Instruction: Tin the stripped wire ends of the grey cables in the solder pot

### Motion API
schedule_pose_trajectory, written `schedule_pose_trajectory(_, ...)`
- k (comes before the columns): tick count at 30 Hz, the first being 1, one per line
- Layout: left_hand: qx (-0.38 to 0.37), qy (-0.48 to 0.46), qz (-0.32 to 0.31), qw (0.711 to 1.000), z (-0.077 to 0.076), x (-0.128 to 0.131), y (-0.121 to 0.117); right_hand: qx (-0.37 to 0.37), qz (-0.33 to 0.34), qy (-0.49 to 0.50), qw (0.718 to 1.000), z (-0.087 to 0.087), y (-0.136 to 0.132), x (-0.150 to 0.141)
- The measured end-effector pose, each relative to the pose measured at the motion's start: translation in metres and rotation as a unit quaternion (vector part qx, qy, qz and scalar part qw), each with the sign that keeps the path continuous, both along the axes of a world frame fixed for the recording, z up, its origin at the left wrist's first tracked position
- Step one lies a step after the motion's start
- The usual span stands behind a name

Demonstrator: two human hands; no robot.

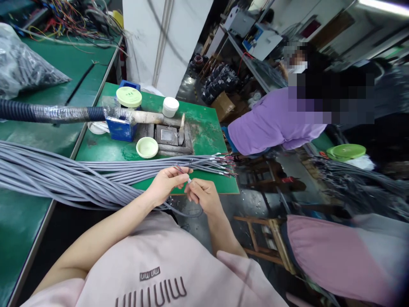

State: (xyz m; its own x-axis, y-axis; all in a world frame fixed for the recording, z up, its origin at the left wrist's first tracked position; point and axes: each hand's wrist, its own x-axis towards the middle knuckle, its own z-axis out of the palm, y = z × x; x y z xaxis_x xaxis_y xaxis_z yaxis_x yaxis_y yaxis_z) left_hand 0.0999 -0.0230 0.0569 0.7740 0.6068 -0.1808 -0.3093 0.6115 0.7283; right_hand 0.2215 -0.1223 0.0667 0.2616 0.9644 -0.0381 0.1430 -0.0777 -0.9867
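Both hands meet over the front edge of the green bench, pinching the stripped end of one grey cable. My left hand has thumb and fingers closed at the thin coloured wires that fan out of it. My right hand is closed on the grey jacket just below the white part where the wires come out. Just behind the hands lies a thick bundle of grey cables, their stripped ends showing dark and red wires at the right.
A solder pot is set in the bench behind the bundle, near a pale green dish, a white tub and a blue box. A ribbed hose crosses from the left. A person in purple sits at the right.
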Motion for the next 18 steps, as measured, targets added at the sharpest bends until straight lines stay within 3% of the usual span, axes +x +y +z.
schedule_pose_trajectory(3, -0.002, -0.035, -0.019, 0.999, -0.004, -0.002, -0.002, -0.008, 0.039, -0.003, 0.999, -0.001, -0.005, -0.001)
schedule_pose_trajectory(6, 0.044, -0.057, -0.038, 0.997, -0.011, -0.005, -0.008, -0.021, 0.068, -0.01, 0.997, -0.006, -0.016, -0.001)
schedule_pose_trajectory(9, 0.159, -0.006, -0.076, 0.984, -0.017, -0.009, -0.007, -0.036, 0.043, -0.036, 0.998, -0.021, -0.039, 0.01)
schedule_pose_trajectory(11, 0.285, 0.074, -0.059, 0.954, -0.02, -0.012, 0.0, -0.059, -0.032, -0.065, 0.996, -0.034, -0.06, 0.025)
schedule_pose_trajectory(12, 0.361, 0.119, -0.029, 0.925, -0.021, -0.013, 0.006, -0.08, -0.075, -0.083, 0.99, -0.042, -0.072, 0.034)
schedule_pose_trajectory(14, 0.519, 0.194, 0.036, 0.832, -0.025, -0.014, 0.018, -0.184, -0.139, -0.163, 0.959, -0.056, -0.094, 0.05)
schedule_pose_trajectory(15, 0.586, 0.23, 0.051, 0.775, -0.027, -0.013, 0.025, -0.257, -0.128, -0.207, 0.935, -0.062, -0.104, 0.057)
schedule_pose_trajectory(18, 0.71, 0.332, 0.053, 0.619, -0.036, -0.006, 0.039, -0.325, -0.085, -0.238, 0.911, -0.073, -0.119, 0.061)
